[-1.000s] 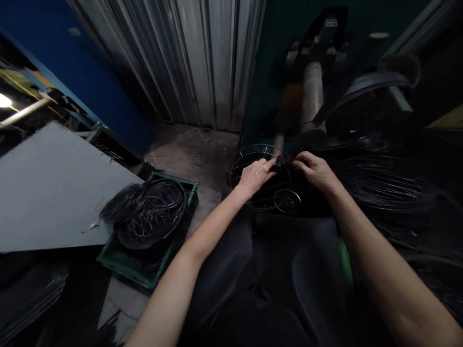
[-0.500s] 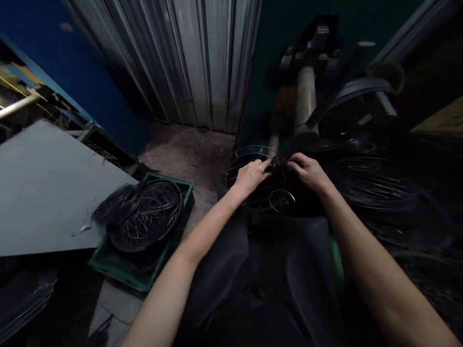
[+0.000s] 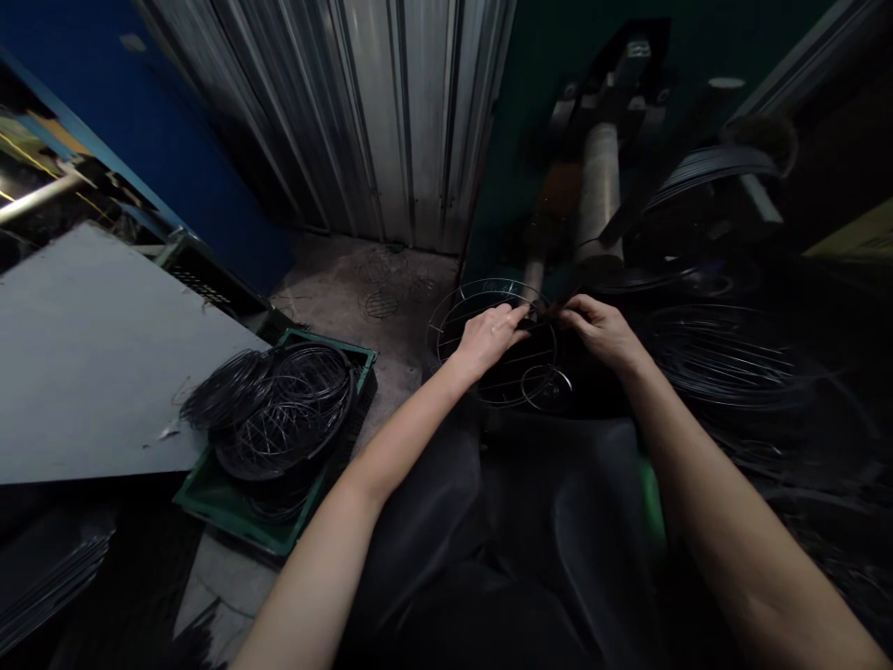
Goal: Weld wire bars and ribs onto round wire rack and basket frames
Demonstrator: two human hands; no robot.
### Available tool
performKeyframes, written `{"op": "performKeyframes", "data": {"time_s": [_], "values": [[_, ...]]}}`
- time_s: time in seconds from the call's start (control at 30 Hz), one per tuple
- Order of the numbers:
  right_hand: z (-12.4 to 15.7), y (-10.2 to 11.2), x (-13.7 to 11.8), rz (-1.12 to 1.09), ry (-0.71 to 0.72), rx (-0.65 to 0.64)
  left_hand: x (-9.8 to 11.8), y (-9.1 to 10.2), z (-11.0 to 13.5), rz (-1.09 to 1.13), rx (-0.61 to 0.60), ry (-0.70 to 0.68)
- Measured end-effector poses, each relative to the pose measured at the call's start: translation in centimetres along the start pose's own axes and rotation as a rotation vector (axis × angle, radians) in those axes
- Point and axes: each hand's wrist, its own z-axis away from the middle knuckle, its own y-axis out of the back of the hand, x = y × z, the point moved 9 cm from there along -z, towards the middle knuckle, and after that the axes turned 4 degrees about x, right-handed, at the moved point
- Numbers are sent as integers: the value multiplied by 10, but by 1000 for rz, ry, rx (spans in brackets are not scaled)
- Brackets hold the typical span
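Observation:
My left hand (image 3: 492, 337) is closed on a round wire rack (image 3: 513, 366), which has a double outer ring and straight bars across it. A small wire ring (image 3: 547, 387) lies at the rack's near right side. The rack sits by the lower metal rod (image 3: 534, 277) of a green machine. Close to that rod, at the rack's right edge, my right hand (image 3: 596, 328) pinches thumb against fingers. What is between those fingertips is too dark and small to make out.
Above the hands a thick metal cylinder (image 3: 598, 191) juts from the machine. Wire racks (image 3: 726, 358) are piled at right. At left, a green crate (image 3: 244, 521) holds several dark wire pieces (image 3: 279, 409), beside a pale board (image 3: 104, 363). Loose wire grids (image 3: 381, 304) lie on the floor.
The view has shifted slightly. Both hands stay almost in the same place at the rack, with only a very small movement to the right in the picture.

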Motion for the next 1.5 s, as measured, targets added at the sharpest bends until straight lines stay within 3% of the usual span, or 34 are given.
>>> {"op": "performKeyframes", "data": {"time_s": [0.63, 1.0, 1.23, 1.37, 1.5], "values": [[2, -3, 0, -51, -60, -21, 3, 10, -4, 12, -98, -17], [-2, -7, 5, -169, -92, -66, -6, 1, -14, 96, -40, -89], [4, -4, -9, -159, -74, -142, -2, 9, 1, 94, -25, -72], [15, -2, -11, -179, -54, -83, 7, 12, 16, 36, -14, -76], [32, 11, -3, -202, -59, 110, 14, 11, 26, -31, 12, -74]]}}
